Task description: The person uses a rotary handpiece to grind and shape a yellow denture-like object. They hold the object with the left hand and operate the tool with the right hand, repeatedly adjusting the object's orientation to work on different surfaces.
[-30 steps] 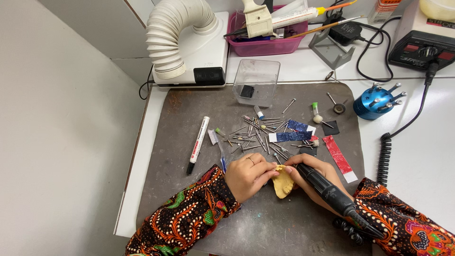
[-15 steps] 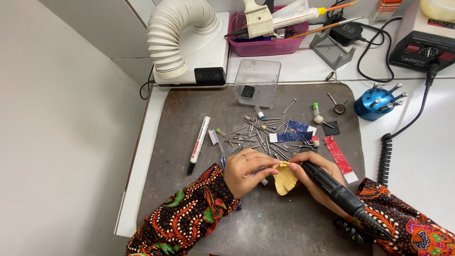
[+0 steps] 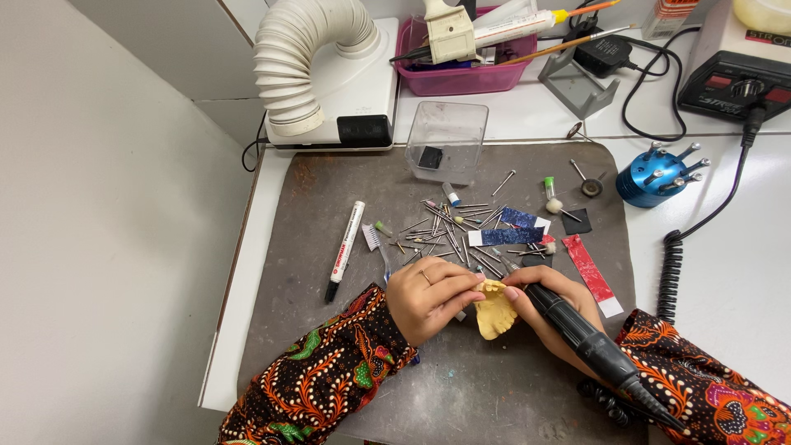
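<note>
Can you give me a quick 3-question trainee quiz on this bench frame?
1. True or false: the left hand and right hand both touch the yellow dental cast.
2. Which hand holds the black rotary handpiece?
3. The marker pen lies: A) left of the scattered burs, B) inside the clear plastic box, C) on the blue bur stand.

Key: 1 true. 2 the right hand. 3 A.
</note>
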